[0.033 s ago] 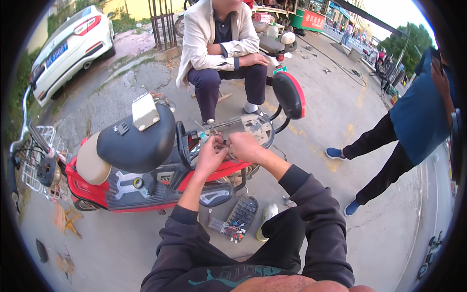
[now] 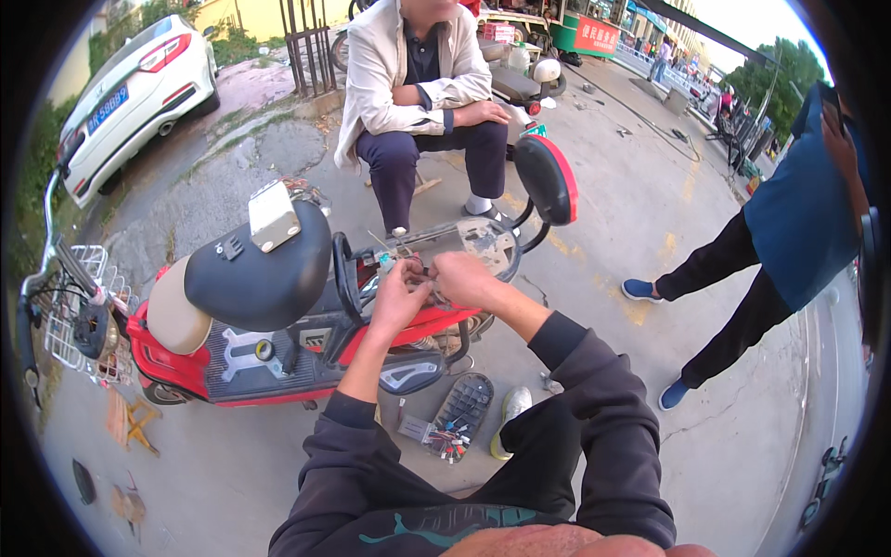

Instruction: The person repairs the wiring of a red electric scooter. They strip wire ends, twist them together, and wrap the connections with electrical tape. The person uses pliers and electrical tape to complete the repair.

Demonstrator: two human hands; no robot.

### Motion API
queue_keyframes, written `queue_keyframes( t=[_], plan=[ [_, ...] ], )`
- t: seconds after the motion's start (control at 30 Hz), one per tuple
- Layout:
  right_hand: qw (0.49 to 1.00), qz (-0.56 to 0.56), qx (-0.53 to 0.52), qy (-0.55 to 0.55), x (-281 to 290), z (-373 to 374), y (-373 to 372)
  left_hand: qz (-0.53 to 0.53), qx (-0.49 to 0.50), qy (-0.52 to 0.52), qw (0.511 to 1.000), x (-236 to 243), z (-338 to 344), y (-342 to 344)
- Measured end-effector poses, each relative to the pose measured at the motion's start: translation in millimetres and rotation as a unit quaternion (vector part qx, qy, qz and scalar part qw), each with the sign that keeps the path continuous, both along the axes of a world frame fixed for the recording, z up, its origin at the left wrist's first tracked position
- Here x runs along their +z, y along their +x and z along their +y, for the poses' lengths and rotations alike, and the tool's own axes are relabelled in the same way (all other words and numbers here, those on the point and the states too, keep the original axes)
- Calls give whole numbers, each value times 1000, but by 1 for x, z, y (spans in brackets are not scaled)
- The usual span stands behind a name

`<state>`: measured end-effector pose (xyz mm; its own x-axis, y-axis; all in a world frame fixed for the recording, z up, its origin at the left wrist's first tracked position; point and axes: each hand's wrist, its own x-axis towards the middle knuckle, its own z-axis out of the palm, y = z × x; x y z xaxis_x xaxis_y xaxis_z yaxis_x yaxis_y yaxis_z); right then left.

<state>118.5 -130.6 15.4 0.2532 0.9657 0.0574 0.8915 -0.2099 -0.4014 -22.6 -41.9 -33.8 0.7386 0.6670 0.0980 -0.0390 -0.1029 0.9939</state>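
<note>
A red electric scooter (image 2: pixel 232 388) stands across in front of me, its rear body uncovered behind the seat. Both my hands work close together over that opening. My left hand (image 2: pixel 401 293) has thumb and fingers pinched at a small dark part among wires. Right beside it, my right hand (image 2: pixel 464 280) is closed with its fingertips at the same spot. What exactly the fingertips hold is too small and partly hidden to name. A bit of teal-coloured wiring (image 2: pixel 386 264) shows just beyond my left fingers.
On the seat (image 2: pixel 269 288) lie a white metal box (image 2: pixel 274 217) and a small dark part. A tape roll (image 2: pixel 264 349) sits on the footboard. Below, a black tray (image 2: pixel 464 408) holds several connectors. One person (image 2: pixel 418 102) sits opposite; another (image 2: pixel 789 232) stands at right. The backrest (image 2: pixel 545 181) rises behind.
</note>
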Motion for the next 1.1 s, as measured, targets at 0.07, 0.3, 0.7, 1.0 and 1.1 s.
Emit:
queue_keyframes(
  t=[0.07,0.3,0.7,1.0,1.1],
  plan=[
    [1000,-21,13,-4,-5,1,4,12,20,47,999,-6,1,1],
    [984,-118,62,-115,32,8,-13,28,35,77,996,-3,-4,1],
    [968,-92,193,-132,-1,46,44,79,-51,97,991,1,7,7],
    [967,32,152,-201,22,47,36,165,-3,346,924,3,8,-5],
    [968,69,134,-199,22,43,43,125,41,359,924,-5,0,-5]
  ],
)
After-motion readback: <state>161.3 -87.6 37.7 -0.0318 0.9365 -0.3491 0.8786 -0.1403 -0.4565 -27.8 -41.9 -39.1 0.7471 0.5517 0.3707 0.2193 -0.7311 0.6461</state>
